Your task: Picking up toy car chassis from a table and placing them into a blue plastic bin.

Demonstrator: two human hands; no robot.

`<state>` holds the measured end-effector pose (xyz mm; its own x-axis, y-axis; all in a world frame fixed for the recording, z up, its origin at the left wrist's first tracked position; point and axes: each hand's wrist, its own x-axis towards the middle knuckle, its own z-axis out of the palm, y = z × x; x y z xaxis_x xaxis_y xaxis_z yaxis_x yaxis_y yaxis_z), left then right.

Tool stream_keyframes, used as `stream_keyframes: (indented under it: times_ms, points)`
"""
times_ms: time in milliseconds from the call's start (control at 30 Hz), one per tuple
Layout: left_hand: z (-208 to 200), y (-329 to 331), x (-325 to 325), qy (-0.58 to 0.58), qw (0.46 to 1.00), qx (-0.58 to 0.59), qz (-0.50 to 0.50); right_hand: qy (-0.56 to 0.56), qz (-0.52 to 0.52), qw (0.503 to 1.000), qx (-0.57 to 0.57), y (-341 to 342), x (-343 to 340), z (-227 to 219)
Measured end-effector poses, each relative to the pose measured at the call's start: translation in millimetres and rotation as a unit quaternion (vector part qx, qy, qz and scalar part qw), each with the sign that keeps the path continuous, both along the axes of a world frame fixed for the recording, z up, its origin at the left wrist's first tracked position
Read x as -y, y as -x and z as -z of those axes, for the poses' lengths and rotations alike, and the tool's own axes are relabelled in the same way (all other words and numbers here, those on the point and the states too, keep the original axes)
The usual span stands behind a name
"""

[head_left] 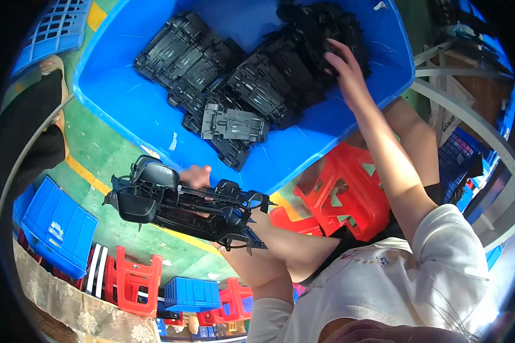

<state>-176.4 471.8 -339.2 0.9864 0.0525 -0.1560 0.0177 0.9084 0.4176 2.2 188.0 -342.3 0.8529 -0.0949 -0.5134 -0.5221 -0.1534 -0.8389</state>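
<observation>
My left hand (196, 176) is closed around a stack of black moulded plastic frames (180, 203) with rounded, fender-like ends, held outside the near left edge of a big blue bin (154, 132). Part of that hand is hidden behind the frames. My right hand (344, 64) reaches into the bin's far right side, fingers apart and slightly bent, against a dark heap of black plastic parts (320, 34). Flat, ribbed black chassis-like plates (260, 86) lie in the bin beside it. One greyer plate (233, 124) rests on top near the front.
A red plastic stool (343, 191) stands under the bin's near right side. Blue crates (60, 226) and another red stool (133, 280) stand at the lower left. A curved grey metal frame (469, 106) is at the right. Another person's dark-clad leg (34, 131) is at the left.
</observation>
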Motion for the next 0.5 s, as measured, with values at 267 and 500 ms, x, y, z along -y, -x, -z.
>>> stream_keyframes:
  times_ms: [267, 500]
  points:
    - [9.6, 3.6, -0.3, -0.037, 0.999, -0.003, 0.009, 0.166, -0.217, 0.958, 0.091, 60.8, -14.7, -38.7]
    - [16.6, 4.2, -0.8, 0.057, 0.998, -0.027, 0.0, 0.404, -0.431, 0.791, 0.156, 113.1, -65.7, -6.2]
